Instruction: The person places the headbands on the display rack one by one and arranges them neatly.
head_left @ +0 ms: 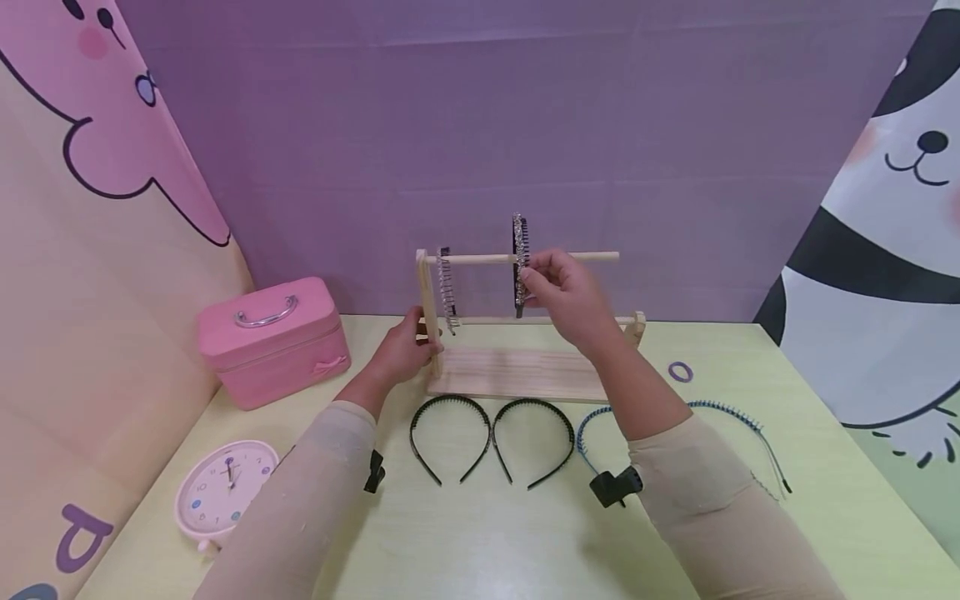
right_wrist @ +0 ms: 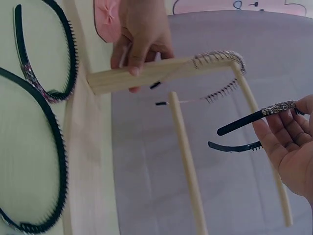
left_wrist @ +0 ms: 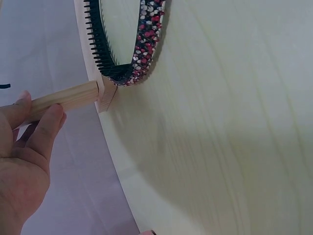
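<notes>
My right hand [head_left: 573, 300] pinches a black toothed headband [head_left: 517, 242] with a sparkly, stone-covered top. In the head view this headband overlaps the upper rod [head_left: 480, 260] of a wooden stand [head_left: 480, 372], about midway along it; in the right wrist view its two ends [right_wrist: 234, 125] point away from the palm. With the left hand [head_left: 402, 346] I grip the stand's upright post at its left end. Another thin toothed headband [head_left: 447, 292] hangs on the upper rod, close to that post.
Two black headbands [head_left: 450, 398] lie in front of the stand, one with red and white stones [left_wrist: 149, 41]. Blue toothed headband parts [head_left: 738, 412] show either side of my right forearm. A purple ring [head_left: 680, 372], pink case [head_left: 273, 342] and pink clock [head_left: 225, 492] are around.
</notes>
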Demonstrator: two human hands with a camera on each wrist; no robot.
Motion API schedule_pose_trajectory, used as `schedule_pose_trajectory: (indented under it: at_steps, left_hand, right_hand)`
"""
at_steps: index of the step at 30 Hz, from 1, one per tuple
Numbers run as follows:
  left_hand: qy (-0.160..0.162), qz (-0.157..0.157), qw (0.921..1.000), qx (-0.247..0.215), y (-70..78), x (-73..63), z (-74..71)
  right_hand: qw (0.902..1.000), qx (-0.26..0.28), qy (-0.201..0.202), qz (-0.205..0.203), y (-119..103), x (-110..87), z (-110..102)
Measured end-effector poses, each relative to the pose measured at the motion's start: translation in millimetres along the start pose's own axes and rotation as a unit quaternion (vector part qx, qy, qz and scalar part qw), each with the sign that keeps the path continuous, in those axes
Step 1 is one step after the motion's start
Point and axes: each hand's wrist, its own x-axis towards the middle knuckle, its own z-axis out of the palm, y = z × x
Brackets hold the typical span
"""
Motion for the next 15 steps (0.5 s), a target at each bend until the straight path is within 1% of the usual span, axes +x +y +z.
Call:
schedule_pose_trajectory:
  at_steps: [4, 10, 15]
  left_hand:
    - [0.001, 0.005, 1.0, 0.005, -1.2, 0.8, 0.4]
    - [0.0, 0.012, 0.9998, 0.013, -1.7, 0.8, 0.8]
    - [0.002, 0.011, 0.9998, 0.016, -2.7, 1.2, 1.2]
  right_hand:
    - [0.9999, 0.01, -0.008, -0.005, 6, 4.4, 14]
    - [0.9996, 0.007, -0.018, -0.022, 14, 6.9, 31]
    - [0.9986, 0.031, -0.028, -0.033, 18, 8.1, 43]
